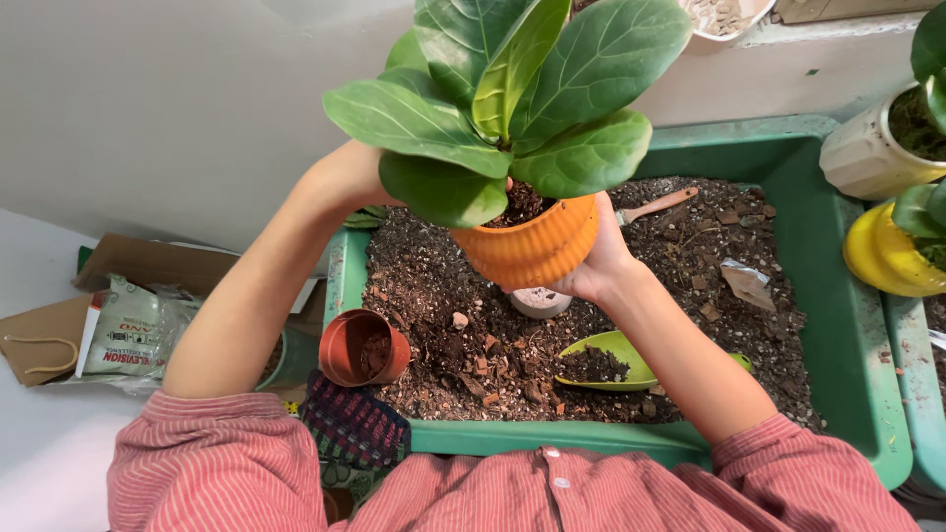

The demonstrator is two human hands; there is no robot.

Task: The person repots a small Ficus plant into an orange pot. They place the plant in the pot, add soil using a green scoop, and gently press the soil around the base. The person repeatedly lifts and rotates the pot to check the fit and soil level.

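Both my hands hold up an orange ribbed pot (537, 246) above a green tray (838, 296) of soil. The pot carries a plant with broad green leaves (512, 89). My right hand (591, 266) grips the pot's right side and base. My left hand (350, 172) reaches to the pot's left side, its fingers hidden behind the leaves. A small whitish pot (540, 300) sits in the soil just under the orange one.
A green scoop (611, 363) with soil lies in the tray, and a wooden-handled tool (655, 205) at the back. A small terracotta pot (365, 347) leans on the tray's left rim. White (867, 153) and yellow (887, 256) planted pots stand right; bags and cardboard (128, 325) lie left.
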